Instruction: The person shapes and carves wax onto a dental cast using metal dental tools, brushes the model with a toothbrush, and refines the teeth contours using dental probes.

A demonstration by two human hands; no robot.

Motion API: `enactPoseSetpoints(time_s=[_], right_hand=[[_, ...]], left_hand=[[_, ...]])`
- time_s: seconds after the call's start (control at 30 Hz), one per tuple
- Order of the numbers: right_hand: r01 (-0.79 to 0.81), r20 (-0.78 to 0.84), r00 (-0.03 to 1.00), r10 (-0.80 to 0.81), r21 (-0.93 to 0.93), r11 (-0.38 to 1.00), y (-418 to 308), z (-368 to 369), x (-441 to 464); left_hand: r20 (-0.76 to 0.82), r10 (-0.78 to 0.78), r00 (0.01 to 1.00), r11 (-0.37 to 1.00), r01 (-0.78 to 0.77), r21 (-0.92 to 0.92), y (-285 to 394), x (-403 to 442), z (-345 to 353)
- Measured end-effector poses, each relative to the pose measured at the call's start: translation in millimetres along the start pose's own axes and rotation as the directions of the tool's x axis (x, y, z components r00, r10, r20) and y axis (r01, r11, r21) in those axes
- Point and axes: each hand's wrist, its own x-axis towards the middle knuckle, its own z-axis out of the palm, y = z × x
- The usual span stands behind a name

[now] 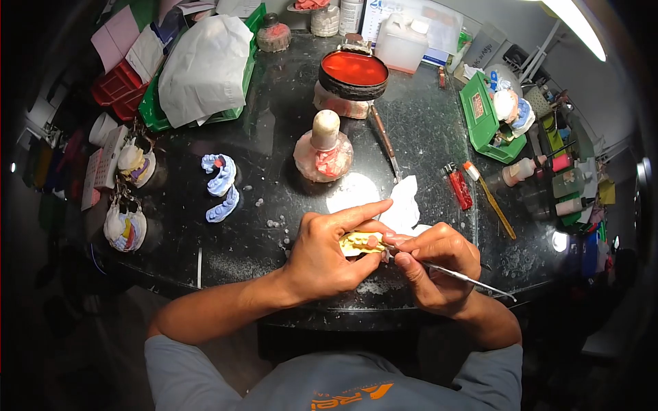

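Near the front edge of the dark bench, my left hand (pixel 336 250) grips a small yellow dental model (pixel 355 241) with a pinkish patch on it. My right hand (pixel 439 270) pinches a thin metal instrument (pixel 466 277), its hooked far end pointing down to the right. The instrument's other end is at the model's right side, partly hidden by the fingers. Just behind my hands lies a crumpled white tissue (pixel 403 205). Two blue dental pieces (pixel 221 179) sit to the left.
Beyond stand a burner-like bottle (pixel 325 147) and a round pan of red wax (pixel 354 68). A wooden-handled knife (pixel 384 140), red lighter (pixel 459 188) and yellow-handled brush (pixel 497 209) lie to the right. Green trays (pixel 480 123) and mounted models (pixel 127 226) flank the bench.
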Motion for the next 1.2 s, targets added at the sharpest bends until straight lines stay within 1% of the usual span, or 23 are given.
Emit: enactPoseSetpoints(time_s=[0.1, 0.2, 0.5, 0.7, 0.8, 0.9, 1.1, 1.2], right_hand=[[0.003, 0.0, 1.0, -0.003, 0.051, 0.999, 3.9, -0.1, 0.2], [0.036, -0.002, 0.999, -0.036, 0.006, 0.999, 2.6, 0.6, 1.9], [0.052, 0.046, 0.998, -0.05, -0.033, 0.998, 3.2, -2.3, 2.9], [0.083, 0.051, 0.996, -0.08, -0.074, 0.994, 2.1, -4.0, 1.8], [0.044, 0.026, 0.999, -0.043, -0.05, 0.998, 1.8, -5.1, -0.1], [0.045, 0.012, 0.999, -0.045, -0.056, 0.997, 2.9, -5.9, -0.2], [-0.007, 0.001, 1.0, 0.007, -0.015, 1.0, 2.2, -5.8, 0.2], [-0.032, 0.002, 0.999, 0.032, 0.048, 0.998, -0.6, -7.0, 0.3]], left_hand=[[-0.002, 0.018, 1.0, 0.999, -0.018, 0.037, 1.0, 0.2, -0.9], [-0.008, 0.016, 1.0, 1.0, -0.016, 0.009, -0.3, 0.0, -0.3], [0.01, -0.003, 1.0, 1.0, 0.003, 0.005, -0.1, -0.4, -0.5], [0.016, -0.053, 0.998, 0.998, 0.054, -0.012, 1.4, -1.6, 1.1], [0.024, -0.062, 0.998, 0.998, 0.063, -0.027, 0.2, -2.5, 1.2], [0.017, -0.037, 0.999, 0.999, 0.037, -0.001, 0.5, -1.8, 0.8], [0.005, -0.005, 1.0, 0.999, 0.005, -0.034, -0.3, 0.8, -0.8], [0.006, 0.049, 0.999, 0.998, -0.049, 0.041, 3.8, 1.7, -5.0]])
